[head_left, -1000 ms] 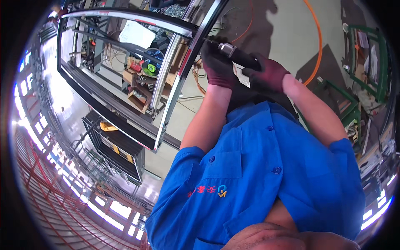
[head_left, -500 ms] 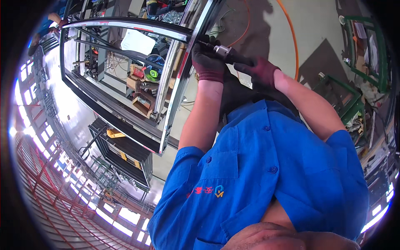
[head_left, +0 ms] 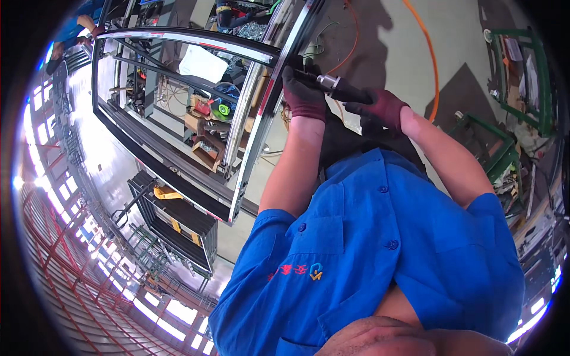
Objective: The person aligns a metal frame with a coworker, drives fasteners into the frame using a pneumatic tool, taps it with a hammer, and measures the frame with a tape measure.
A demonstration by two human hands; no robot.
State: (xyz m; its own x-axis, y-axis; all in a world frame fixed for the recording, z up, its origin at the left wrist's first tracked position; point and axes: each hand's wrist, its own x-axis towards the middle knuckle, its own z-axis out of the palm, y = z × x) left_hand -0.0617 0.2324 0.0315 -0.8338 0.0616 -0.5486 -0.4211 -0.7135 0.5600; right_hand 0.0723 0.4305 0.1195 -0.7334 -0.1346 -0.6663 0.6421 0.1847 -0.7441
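Observation:
My right hand, in a maroon and black glove, is wrapped round a dark power screwdriver with a silver nose. The tool lies nearly level, its thin bit pointing left toward the corner of a black and silver metal frame. My left hand, gloved alike, is beside that corner with its fingers curled close to the bit. What those fingers pinch is hidden by the glove and dark parts. A white sheet of paper shows through the frame's opening.
Beneath the frame are boxes of small parts and a green tape measure. An orange hose runs along the floor. Green metal racks stand at the right. Another person's arm reaches to the frame's far left corner.
The screwdriver and my right hand have drawn slightly right and back from the frame corner, so more of the bit shows. My left hand has shifted a little right and down in the picture.

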